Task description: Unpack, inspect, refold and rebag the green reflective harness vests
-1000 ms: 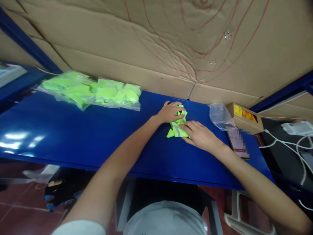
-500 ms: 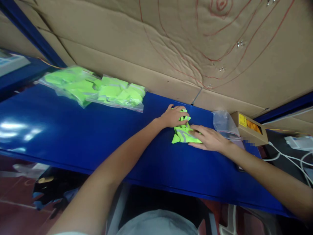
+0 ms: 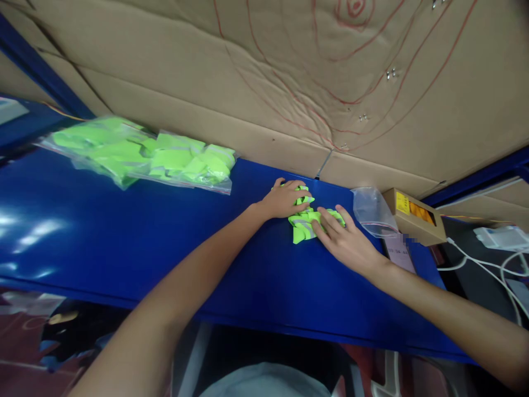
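Observation:
A neon yellow-green cloth with grey reflective strips, like a safety vest (image 3: 305, 225), lies bunched up on the blue table. My left hand (image 3: 286, 199) rests over its far left part with the fingers spread. On its right part lies my right hand (image 3: 341, 238), fingers stretched out and apart, pressing flat on the fabric. Both palms hide some of the cloth. A clear plastic bag (image 3: 374, 212) sits just to the right of the vest, apart from it.
Clear bags of folded neon vests (image 3: 192, 162) lie along the back left. A cardboard box (image 3: 415, 216) with a window stands at the right, near a phone-like screen (image 3: 399, 252) and white cables (image 3: 506, 270). A cardboard wall (image 3: 264, 82) rises behind the blue table (image 3: 136, 237).
My right hand has turned and shifted slightly toward me, uncovering more of the vest's right part. My left hand stays on the cloth. The whole view has shifted a little.

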Tool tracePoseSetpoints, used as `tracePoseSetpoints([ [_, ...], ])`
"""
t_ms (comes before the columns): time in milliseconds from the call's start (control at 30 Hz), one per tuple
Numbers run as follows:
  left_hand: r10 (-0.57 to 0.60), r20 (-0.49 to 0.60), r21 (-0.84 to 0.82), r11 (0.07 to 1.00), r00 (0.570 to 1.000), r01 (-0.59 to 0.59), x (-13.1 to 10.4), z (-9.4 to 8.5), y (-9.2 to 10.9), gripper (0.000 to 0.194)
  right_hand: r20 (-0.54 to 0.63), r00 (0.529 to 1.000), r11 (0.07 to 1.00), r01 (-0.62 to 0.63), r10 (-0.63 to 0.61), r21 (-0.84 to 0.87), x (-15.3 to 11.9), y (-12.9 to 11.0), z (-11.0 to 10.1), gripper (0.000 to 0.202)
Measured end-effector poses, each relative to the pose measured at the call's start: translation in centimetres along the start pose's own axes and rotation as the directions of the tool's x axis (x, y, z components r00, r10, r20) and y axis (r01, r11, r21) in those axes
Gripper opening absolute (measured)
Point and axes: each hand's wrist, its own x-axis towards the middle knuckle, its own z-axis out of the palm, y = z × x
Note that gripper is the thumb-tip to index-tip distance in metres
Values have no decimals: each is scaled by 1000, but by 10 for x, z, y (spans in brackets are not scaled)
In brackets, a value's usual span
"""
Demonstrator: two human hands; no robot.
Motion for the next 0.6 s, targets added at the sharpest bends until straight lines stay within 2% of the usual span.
tracePoseSetpoints([
  [200,10,6,0,1000,1000,-10,0,1,-2,37,9,999,987,33,-35,158,3,17,10,59],
  [300,6,7,-3,1000,1000,-6,0,0,-2,38,43,999,971,3,-14,238,4,26,11,71],
  [433,-1,17,-13,1000,1000,2,-1,-1,-2,39,1,1000,945,-27,28,326,4,26,11,85],
  [500,-17,14,-15,1000,1000,18,-1,-1,-1,38,1,998,933,-55,58,355,5,23,15,85],
  [600,-83,-23,-9,997,996,83,-1,-1,-1,40,-2,996,914,-79,88,398,9,19,29,71],
])
